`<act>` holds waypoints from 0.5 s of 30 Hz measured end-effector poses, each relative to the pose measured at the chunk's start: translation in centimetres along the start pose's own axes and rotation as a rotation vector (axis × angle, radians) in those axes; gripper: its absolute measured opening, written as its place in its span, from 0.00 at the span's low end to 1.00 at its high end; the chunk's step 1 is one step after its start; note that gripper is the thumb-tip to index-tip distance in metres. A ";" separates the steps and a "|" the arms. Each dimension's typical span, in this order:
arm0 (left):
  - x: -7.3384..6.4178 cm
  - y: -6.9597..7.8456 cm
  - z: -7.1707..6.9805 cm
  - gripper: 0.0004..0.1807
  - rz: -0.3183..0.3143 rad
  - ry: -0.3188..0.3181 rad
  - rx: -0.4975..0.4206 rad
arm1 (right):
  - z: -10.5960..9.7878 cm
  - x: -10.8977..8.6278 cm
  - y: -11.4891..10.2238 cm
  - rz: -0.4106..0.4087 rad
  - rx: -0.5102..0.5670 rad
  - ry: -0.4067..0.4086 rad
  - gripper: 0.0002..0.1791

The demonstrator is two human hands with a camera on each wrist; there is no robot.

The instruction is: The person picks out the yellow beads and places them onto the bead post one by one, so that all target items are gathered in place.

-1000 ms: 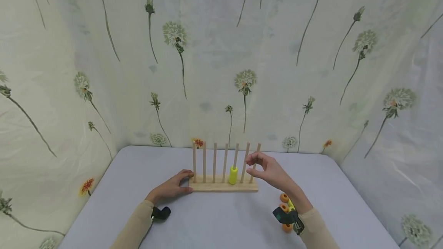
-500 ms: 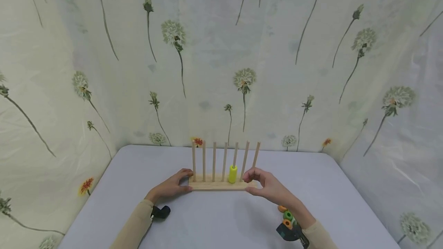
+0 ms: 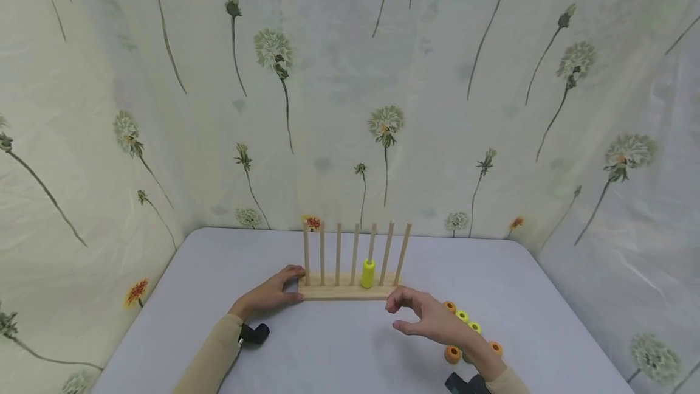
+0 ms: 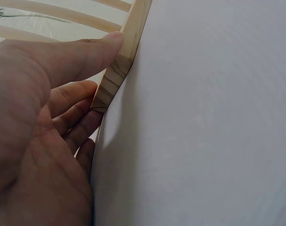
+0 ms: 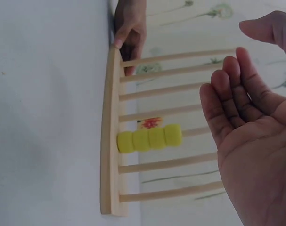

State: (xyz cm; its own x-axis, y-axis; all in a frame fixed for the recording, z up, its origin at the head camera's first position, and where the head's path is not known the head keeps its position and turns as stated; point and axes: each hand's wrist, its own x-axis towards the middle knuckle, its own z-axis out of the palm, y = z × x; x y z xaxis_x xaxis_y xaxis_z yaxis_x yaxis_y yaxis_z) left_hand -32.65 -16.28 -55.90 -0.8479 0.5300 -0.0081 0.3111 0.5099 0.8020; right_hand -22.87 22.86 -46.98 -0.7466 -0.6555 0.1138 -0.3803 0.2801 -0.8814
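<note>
R hand: thumb apart fr fingers, holding nil.
L hand: grips rack, L end; long axis L–R.
Loose beads: I see 'em just R of R hand, nearer.

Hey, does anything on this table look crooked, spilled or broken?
Nothing stands out. The wooden rack sits upright, the left hand gripping its end; the yellow beads stack neatly on one peg, and the loose beads lie together by the right forearm.
</note>
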 end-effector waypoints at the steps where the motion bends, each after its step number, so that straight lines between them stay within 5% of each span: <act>1: 0.0 0.0 0.0 0.35 0.000 0.001 0.000 | 0.0 -0.2 0.1 -0.006 0.005 -0.010 0.15; 15: -0.2 0.3 0.0 0.35 -0.001 0.005 -0.007 | -0.9 -2.6 1.2 -0.006 0.036 -0.071 0.14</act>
State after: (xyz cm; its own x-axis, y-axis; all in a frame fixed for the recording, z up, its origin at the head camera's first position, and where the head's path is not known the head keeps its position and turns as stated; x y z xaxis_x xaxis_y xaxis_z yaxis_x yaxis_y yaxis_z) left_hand -32.42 -16.27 -55.65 -0.8504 0.5262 -0.0056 0.3074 0.5055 0.8062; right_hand -21.86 25.57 -47.90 -0.7035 -0.7053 0.0876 -0.3635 0.2513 -0.8971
